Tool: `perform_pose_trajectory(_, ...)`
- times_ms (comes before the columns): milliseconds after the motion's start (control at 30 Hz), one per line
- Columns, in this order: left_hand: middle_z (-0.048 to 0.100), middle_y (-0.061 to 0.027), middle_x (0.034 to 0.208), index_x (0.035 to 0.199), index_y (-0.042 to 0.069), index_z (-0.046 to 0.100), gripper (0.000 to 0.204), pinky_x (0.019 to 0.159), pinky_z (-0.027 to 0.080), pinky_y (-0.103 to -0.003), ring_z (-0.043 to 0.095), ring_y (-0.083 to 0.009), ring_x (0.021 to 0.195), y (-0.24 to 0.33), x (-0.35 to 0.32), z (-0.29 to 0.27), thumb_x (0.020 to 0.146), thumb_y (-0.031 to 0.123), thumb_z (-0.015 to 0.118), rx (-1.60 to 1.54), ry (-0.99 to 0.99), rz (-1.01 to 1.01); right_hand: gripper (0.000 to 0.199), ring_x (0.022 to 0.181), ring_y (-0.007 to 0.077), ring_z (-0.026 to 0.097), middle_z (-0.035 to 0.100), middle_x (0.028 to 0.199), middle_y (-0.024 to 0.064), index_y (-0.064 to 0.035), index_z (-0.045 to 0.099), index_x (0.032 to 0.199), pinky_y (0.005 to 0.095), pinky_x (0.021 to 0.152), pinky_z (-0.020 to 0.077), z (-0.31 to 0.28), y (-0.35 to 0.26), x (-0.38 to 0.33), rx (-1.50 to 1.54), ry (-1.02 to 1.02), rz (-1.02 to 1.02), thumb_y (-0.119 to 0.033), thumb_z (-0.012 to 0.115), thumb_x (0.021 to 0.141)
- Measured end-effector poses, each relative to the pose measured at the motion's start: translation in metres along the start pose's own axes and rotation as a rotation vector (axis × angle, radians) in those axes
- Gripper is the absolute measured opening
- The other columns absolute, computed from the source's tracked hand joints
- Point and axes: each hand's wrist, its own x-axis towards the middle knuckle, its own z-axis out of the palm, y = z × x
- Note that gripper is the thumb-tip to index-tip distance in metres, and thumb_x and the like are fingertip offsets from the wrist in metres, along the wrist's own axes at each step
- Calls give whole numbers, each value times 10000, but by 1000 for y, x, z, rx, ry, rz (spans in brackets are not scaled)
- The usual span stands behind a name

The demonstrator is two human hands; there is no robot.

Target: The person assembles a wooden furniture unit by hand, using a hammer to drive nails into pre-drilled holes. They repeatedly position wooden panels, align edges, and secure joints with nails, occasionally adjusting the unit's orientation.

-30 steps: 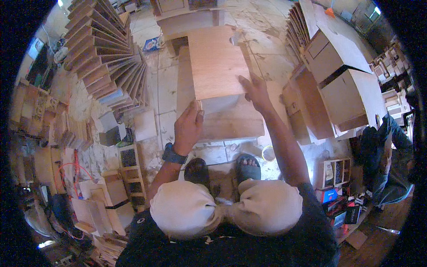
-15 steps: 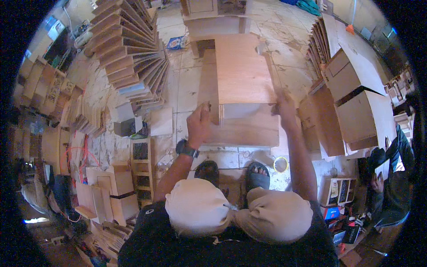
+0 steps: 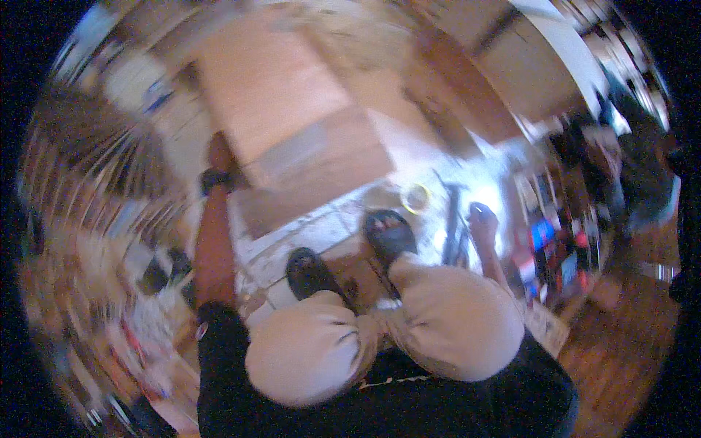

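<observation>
With only the left hand (image 3: 219,157) at the edge of the wooden box (image 3: 292,139) on the floor, its grip unclear in blur, and the right hand (image 3: 482,219) loosely spread away, the box could tip.

Very blurred view from above. Left hand (image 3: 219,150) at the left edge of a wooden box (image 3: 292,124), touching it. Right hand (image 3: 482,219) low and free, near a dark tool (image 3: 454,226) on the floor (image 3: 321,226). Small yellow-rimmed cup (image 3: 416,197) beside the right sandal (image 3: 389,233).
</observation>
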Motion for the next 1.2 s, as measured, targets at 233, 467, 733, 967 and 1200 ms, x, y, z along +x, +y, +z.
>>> perform_pose_trajectory(233, 644, -163, 973, 1080, 32, 626, 271, 772, 493, -393, 609, -296, 843, -23, 8, -22, 916, 210, 505, 127, -177, -58, 313, 811, 382, 634, 655, 900, 216, -41, 628, 1047, 461, 711, 512, -10, 70, -60, -378, 103, 54, -285, 630, 851)
perform_pose_trajectory(467, 682, -141, 923, 1098, 21, 653, 300, 698, 518, -344, 642, -231, 746, 9, -27, -79, 935, 235, 522, -61, -59, -228, 437, 986, 415, 570, 572, 1068, 240, -11, 519, 1099, 496, 804, 470, 35, 76, -63, -417, -53, -57, -311, 655, 811)
perform_pose_trajectory(733, 680, -97, 981, 1108, 22, 646, 261, 699, 497, -283, 650, -163, 867, 142, -75, -181, 917, 193, 598, -888, 210, -620, 300, 450, 134, 508, 608, 673, 100, -57, 498, 1024, 304, 377, 398, 21, 57, -45, 538, -238, 436, -214, 665, 831)
perform_pose_trajectory(967, 672, -93, 1019, 1059, 13, 654, 201, 768, 489, -273, 634, -166, 890, 208, -61, -191, 878, 100, 638, -815, 244, -447, 307, 581, 133, 554, 617, 711, 62, -38, 508, 1126, 275, 535, 469, 17, 33, -45, 44, 80, -201, -136, 617, 856)
perform_pose_trajectory(1200, 662, -97, 1033, 952, 47, 693, 131, 862, 481, -327, 608, -213, 994, 200, -52, -160, 839, 99, 654, -655, 244, -260, 339, 677, 209, 638, 649, 807, 131, -52, 477, 1204, 352, 625, 510, 20, -118, -68, 111, -344, -441, -137, 593, 897)
